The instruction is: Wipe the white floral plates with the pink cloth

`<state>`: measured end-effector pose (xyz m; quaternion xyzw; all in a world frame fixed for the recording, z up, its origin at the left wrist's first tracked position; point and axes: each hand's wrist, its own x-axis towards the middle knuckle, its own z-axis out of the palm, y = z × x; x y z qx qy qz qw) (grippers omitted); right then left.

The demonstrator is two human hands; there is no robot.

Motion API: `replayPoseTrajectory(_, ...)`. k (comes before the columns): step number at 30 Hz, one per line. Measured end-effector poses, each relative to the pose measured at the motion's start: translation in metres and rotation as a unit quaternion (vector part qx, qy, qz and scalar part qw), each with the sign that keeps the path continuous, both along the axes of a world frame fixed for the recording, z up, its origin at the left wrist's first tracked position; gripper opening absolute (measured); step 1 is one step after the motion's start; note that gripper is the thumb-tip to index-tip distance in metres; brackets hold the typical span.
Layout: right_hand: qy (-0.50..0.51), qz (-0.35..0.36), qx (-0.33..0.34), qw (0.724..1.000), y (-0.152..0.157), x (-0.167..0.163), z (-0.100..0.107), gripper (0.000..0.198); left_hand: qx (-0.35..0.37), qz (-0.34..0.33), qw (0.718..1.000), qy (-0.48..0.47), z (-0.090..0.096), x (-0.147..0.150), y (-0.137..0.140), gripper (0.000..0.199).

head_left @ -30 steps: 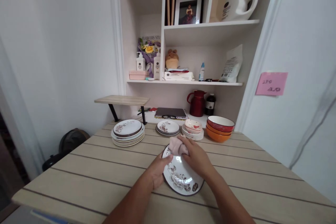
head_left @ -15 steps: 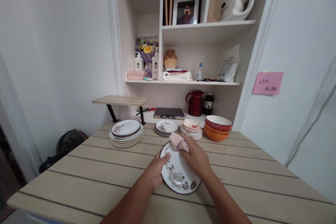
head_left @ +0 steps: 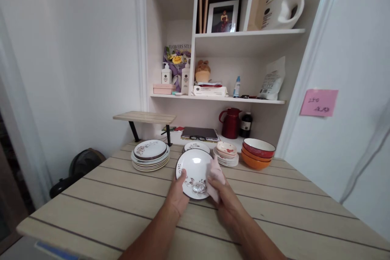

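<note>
A white plate point(head_left: 192, 167) with a dark rim and a brown flower pattern is held up over the table, its face tilted toward me. My left hand point(head_left: 179, 194) grips its lower left edge, thumb on the face. On the plate's right edge, my right hand point(head_left: 222, 191) pinches a pale pink cloth point(head_left: 215, 172), which wraps the rim there. Just behind the held plate, a small stack of similar plates point(head_left: 196, 145) is partly covered by it.
A taller stack of plates point(head_left: 150, 158) stands at the left of the wooden table point(head_left: 128, 207). To the right are small dishes point(head_left: 227, 155) and stacked red and orange bowls point(head_left: 258, 154). A red jug point(head_left: 230, 124), a laptop point(head_left: 199, 133) and a small raised shelf point(head_left: 144, 117) are farther back.
The plate has been raised and tipped toward me. My right hand with the cloth has moved from its top edge down to its right edge. The camera view has shifted slightly.
</note>
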<state>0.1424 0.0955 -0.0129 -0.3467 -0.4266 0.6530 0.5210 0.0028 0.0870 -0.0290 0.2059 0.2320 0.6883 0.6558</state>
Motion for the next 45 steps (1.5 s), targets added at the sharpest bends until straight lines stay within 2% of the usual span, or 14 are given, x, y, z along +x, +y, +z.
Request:
replayPoseTrajectory(2,0.003,-0.010,-0.036,0.999,0.002,0.002,-0.001,0.070,0.015,-0.027,1.000,0.007,0.004,0.004,-0.004,0.067)
replayPoseTrajectory(4,-0.025,-0.045,-0.041,0.998,0.009,0.011,-0.001,0.072,0.044,-0.053,0.997,0.018,0.009,0.009,-0.008,0.066)
replayPoseTrajectory(7,-0.081,-0.108,0.046,0.990,0.017,0.031,0.006,0.068,0.093,-0.076,0.991,0.053,0.018,0.013,-0.015,0.067)
replayPoseTrajectory(10,-0.189,-0.162,0.142,0.958,0.015,0.052,0.022,0.062,0.107,-0.084,0.983,0.125,0.025,0.012,-0.020,0.067)
replayPoseTrajectory(13,-0.266,-0.147,0.204,0.931,0.007,0.064,0.036,0.055,0.101,-0.085,0.975,0.181,0.026,0.008,-0.022,0.062)
replayPoseTrajectory(15,-0.284,-0.130,0.221,0.924,0.004,0.066,0.041,0.055,0.087,-0.098,0.971,0.200,0.023,0.005,-0.022,0.057)
replayPoseTrajectory(20,-0.281,-0.038,0.183,0.941,0.000,0.066,0.044,0.058,0.047,-0.154,0.962,0.219,0.017,0.003,-0.027,0.053)
replayPoseTrajectory(26,-0.263,-0.018,0.170,0.950,-0.003,0.066,0.048,0.060,0.035,-0.177,0.965,0.190,0.017,0.004,-0.028,0.047)
replayPoseTrajectory(29,-0.270,-0.019,0.174,0.947,-0.001,0.063,0.043,0.059,0.004,-0.157,0.970,0.187,0.014,0.005,-0.024,0.045)
replayPoseTrajectory(35,-0.239,-0.097,0.173,0.951,0.010,0.057,0.027,0.051,-0.020,-0.119,0.979,0.162,0.003,0.012,-0.017,0.052)
replayPoseTrajectory(38,-0.174,-0.118,0.126,0.969,0.012,0.052,0.023,0.052,-0.008,-0.094,0.990,0.107,0.002,0.014,-0.015,0.056)
replayPoseTrajectory(41,-0.083,-0.102,0.072,0.989,0.010,0.039,0.020,0.059,-0.003,-0.062,0.997,0.046,0.002,0.013,-0.010,0.057)
replayPoseTrajectory(45,0.016,-0.081,0.013,0.996,0.003,0.013,0.008,0.063,-0.017,-0.030,0.999,0.006,-0.001,0.009,-0.004,0.056)
